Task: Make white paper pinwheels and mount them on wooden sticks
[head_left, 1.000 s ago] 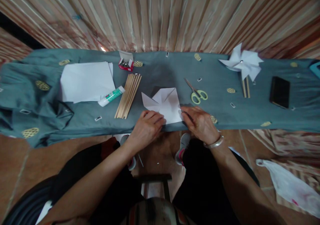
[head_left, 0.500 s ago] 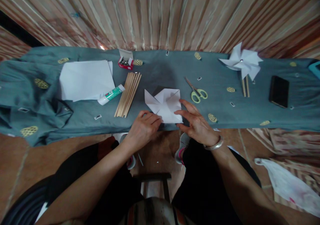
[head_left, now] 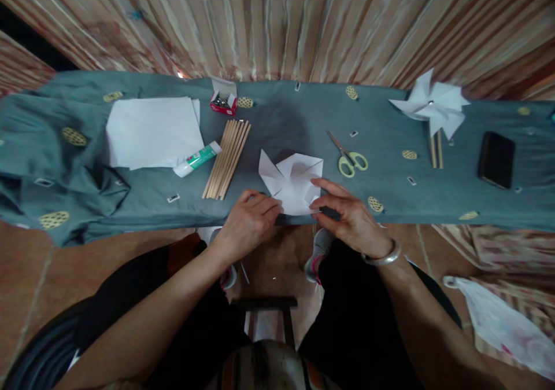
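Observation:
On the cloth in front of me lies a partly folded white paper pinwheel [head_left: 295, 181], with cut blades standing up at its left and top. My left hand [head_left: 251, 222] has its fingers pressed together on the lower left corner. At the right side, my right hand [head_left: 347, 210] curls thumb and fingers about the lower right corner, which bends upward. Beyond it rest scissors [head_left: 347, 158] with light green handles, blades slightly apart. To the left are a row of wooden sticks [head_left: 226, 159] and a white and green glue tube [head_left: 198, 159].
A stack of white paper [head_left: 151, 132] lies at the left, near an opened red box [head_left: 223, 103] of small metal pieces. Farther right are a finished paper pinwheel [head_left: 433, 103] on two sticks and a black phone [head_left: 496, 159]. A curtain [head_left: 277, 25] hangs behind the table.
My right fingers have drawn the paper's lower right corner up and inward. My left hand stays at the lower left corner. The whole view has shifted slightly.

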A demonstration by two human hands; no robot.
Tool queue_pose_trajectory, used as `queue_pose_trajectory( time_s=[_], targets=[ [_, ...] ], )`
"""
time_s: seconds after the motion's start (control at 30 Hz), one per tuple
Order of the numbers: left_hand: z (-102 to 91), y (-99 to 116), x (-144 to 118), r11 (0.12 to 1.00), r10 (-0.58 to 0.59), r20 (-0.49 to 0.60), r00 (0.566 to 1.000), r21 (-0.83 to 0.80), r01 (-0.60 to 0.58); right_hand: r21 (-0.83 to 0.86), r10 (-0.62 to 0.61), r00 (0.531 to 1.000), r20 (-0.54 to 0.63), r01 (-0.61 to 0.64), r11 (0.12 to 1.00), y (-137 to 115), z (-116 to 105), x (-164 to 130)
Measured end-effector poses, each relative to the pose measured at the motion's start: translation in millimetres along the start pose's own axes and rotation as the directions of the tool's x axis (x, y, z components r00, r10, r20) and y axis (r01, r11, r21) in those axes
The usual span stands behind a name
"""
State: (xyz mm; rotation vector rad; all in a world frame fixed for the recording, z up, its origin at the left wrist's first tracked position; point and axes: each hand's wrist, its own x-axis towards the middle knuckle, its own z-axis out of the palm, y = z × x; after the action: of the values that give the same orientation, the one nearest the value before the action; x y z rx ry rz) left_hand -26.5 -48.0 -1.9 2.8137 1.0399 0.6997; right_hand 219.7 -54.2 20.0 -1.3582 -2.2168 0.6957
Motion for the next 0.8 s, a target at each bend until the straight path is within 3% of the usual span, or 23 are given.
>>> queue_pose_trajectory(
  time_s=[0.47, 0.67, 0.8],
  targets=[
    [-2.7, 5.5, -0.2, 0.999, -0.043, 0.103, 0.994, -0.019, 0.046, -0.001, 0.003, 1.000, -0.026, -0.003, 1.000, 3.6, 10.3, 9.7],
    [-3.1, 6.6, -0.4, 0.999, -0.045, 0.107, 0.993, -0.005, 0.046, -0.007, 0.055, 0.995, -0.086, -0.055, 0.998, 6.3, 14.6, 23.2],
    [-3.0, 6.7, -1.2, 0.999, -0.042, 0.117, 0.992, -0.014, 0.044, 0.004, 0.023, 0.998, -0.058, -0.023, 1.000, 9.4, 15.1, 28.4]
  ],
)
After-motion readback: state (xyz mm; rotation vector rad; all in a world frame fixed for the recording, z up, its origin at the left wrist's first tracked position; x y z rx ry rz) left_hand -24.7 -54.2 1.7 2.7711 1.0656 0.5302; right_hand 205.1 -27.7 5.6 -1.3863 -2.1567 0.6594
